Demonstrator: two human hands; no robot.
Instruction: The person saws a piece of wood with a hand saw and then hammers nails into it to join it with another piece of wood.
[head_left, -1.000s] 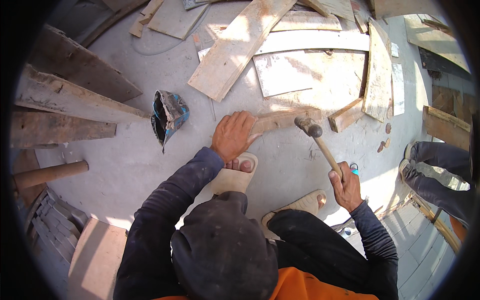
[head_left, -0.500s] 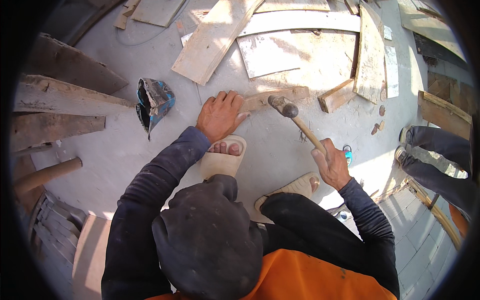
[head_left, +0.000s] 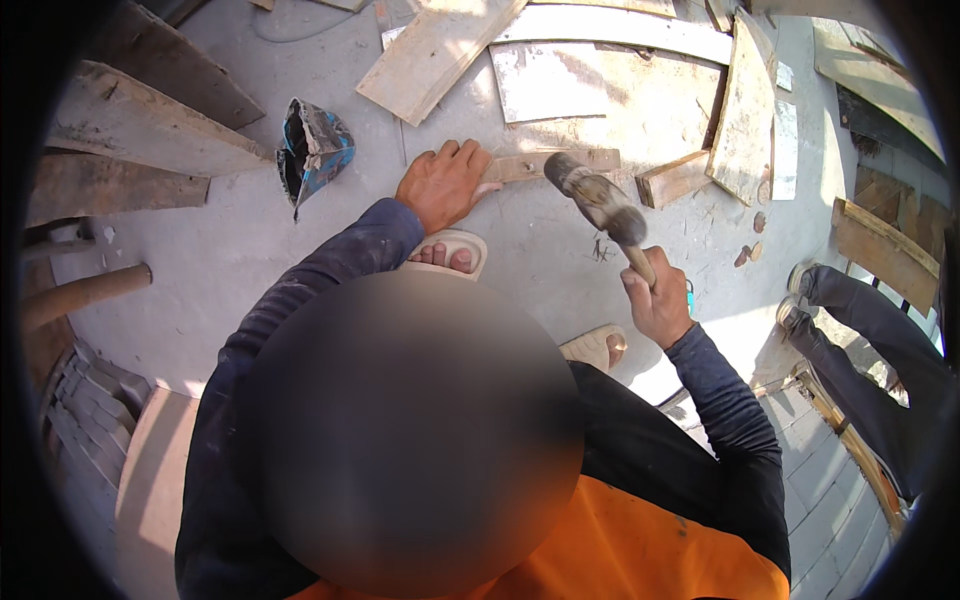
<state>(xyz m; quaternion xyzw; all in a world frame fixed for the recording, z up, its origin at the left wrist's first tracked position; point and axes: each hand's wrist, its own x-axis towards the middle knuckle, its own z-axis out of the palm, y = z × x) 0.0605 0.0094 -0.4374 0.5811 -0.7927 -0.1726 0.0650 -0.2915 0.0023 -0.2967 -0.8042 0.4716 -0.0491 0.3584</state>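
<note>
My left hand lies over the left end of a short wooden strip on the grey floor. Its fingers bend over that end and the thumb stretches out to the right. My right hand grips the wooden handle of a hammer, whose head is raised and blurred, above and near the strip's right part. A torn black and blue bag stands left of my left hand. My sandalled foot is just behind that hand. Whatever lies beneath the left palm is hidden.
Loose planks and a white-faced board lie ahead. A wood block sits right of the strip. Large boards and a round pole jut in at left. Another person's legs are at right.
The hammer has come up off the strip, its head now larger and blurred in view. My left hand stays on the strip's end. The whole view has shifted slightly.
</note>
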